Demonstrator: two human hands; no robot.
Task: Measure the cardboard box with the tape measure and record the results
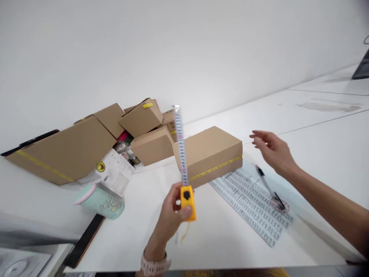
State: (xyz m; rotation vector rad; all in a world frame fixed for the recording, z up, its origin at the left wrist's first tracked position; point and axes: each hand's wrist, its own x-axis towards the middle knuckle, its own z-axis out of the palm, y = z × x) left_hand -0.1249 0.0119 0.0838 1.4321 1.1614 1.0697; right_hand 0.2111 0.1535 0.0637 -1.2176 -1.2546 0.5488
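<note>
A yellow tape measure (pixel 188 212) is gripped in my left hand (pixel 167 215), thumb across its front. Its white blade (pixel 181 148) sticks out well past the case, pointing away from me and hiding part of a box. That closed cardboard box (pixel 211 144), sealed with yellow tape, lies on the white table just beyond my left hand. My right hand (pixel 272 149) hovers to the right of the box, touching nothing, its fingers partly bent and apart. Below it a black-capped pen (pixel 266 182) rests on a printed sheet (pixel 248 206) covered in rows of text.
Several cardboard boxes (pixel 141 119) are piled against the wall at the back left. A mint-green tumbler (pixel 100 200) stands at the left, beside white papers (pixel 117 173). A black-and-brown flat object (pixel 85 240) lies near the table's left edge. A dark device (pixel 361 67) is at far right.
</note>
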